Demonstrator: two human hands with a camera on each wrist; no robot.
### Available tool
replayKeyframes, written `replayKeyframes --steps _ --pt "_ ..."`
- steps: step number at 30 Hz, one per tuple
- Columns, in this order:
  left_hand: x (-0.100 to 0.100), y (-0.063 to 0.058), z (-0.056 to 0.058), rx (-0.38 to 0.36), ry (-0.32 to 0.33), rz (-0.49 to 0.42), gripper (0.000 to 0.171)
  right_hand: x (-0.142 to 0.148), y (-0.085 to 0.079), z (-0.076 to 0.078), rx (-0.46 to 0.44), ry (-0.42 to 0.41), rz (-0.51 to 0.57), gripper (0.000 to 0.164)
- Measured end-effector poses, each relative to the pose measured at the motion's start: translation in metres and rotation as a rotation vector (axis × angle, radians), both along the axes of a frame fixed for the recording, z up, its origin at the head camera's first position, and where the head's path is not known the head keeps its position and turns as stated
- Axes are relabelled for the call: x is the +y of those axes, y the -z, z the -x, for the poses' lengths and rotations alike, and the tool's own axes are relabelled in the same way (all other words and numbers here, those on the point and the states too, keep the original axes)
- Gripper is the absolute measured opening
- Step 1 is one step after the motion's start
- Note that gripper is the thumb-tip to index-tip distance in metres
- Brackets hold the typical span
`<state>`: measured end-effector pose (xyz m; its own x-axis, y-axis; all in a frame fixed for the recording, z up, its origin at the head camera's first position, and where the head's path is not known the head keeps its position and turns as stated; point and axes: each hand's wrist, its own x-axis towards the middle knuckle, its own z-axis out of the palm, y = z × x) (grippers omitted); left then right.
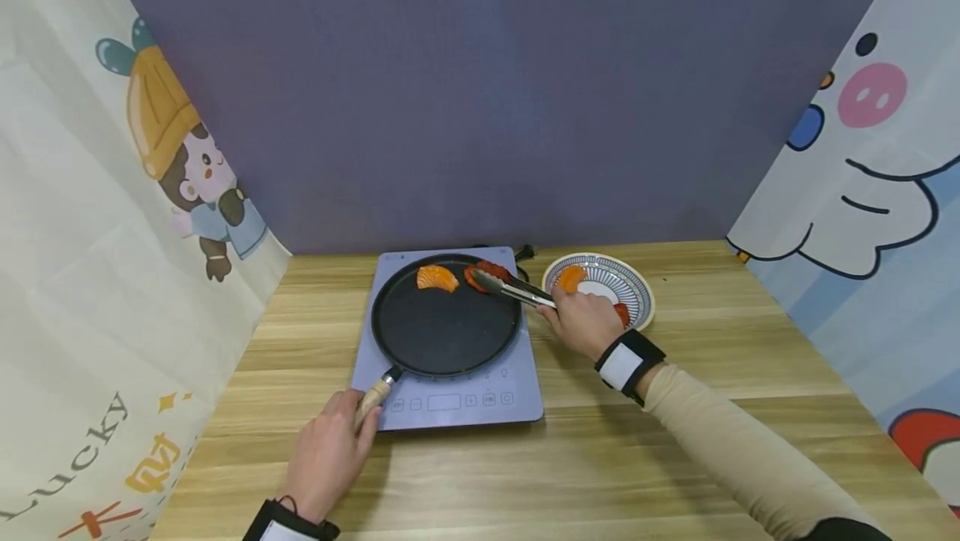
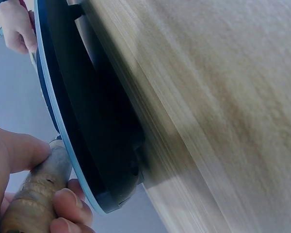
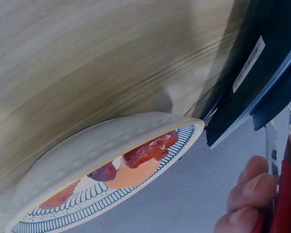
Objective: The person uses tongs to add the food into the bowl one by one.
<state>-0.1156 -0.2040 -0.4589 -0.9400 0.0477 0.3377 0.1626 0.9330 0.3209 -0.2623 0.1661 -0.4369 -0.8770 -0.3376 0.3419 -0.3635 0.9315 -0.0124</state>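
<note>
Pan (image 1: 446, 333) sits flat on the hob (image 1: 468, 418), round body away from the person; its handle (image 1: 375, 396) sticks out at the near-left edge, long axis slanting back toward the person, w/ the free end pointing near-left. L hand (image 1: 327, 449) is at that end, fingers wrapped round the wood; left wrist view shows thumb along one side & fingertips curled round the other. R hand (image 1: 588, 323) is just right of the pan, fingers closed round the tongs (image 1: 519, 291), red-gripped per the right wrist view. Tongs' long axis runs from the R hand leftward & slightly away, crossing the pan's right rim, tips pointing left at the red piece (image 1: 491, 267) by the pan's far-right edge. Tips overlap that piece in head view; can't tell if they pinch it or just touch. Orange piece (image 1: 437, 278) lies in the pan's far part, left of the red one, apart from it, long axis approx. side to side. Plate (image 1: 647, 291) w/ blue pattern is just right of the pan, not touching it, partly hidden under the R hand; on it, an orange slice (image 1: 572, 278) & some red bits (image 1: 622, 313). Black cord (image 1: 527, 252) shows past the pan's far-right side. Wood table (image 1: 675, 441) under it all; plain grey-purple wall (image 1: 487, 91) beyond the pan.
</note>
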Motion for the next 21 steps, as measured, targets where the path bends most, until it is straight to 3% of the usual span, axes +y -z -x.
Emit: replayKeyframes --steps 21 --pt "0.0004 0.0000 -0.0002 0.018 -0.001 0.001 0.028 0.0058 -0.0008 -0.0049 0.022 -0.009 0.006 0.042"
